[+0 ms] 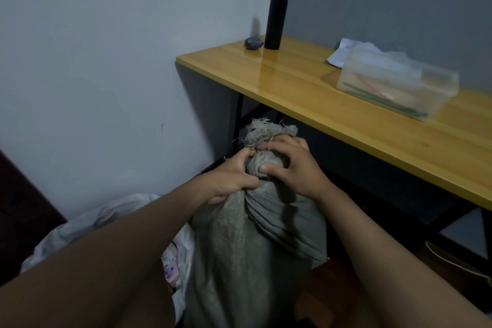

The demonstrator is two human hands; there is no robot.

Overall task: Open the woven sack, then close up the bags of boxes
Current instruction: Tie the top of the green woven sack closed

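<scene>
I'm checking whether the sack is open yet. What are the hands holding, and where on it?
Both hands grip the sack at its tied, bunched neck: the left hand from the left, the right hand over the knot. It's not open.

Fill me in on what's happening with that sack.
A person is working at the tied neck of a grey woven sack that stands on the floor beside a wooden table. The left hand pinches the bunched cloth just below the knot, and the right hand curls around the neck from the other side. The sack is still tied shut. A white plastic bag lies to its left.
</scene>
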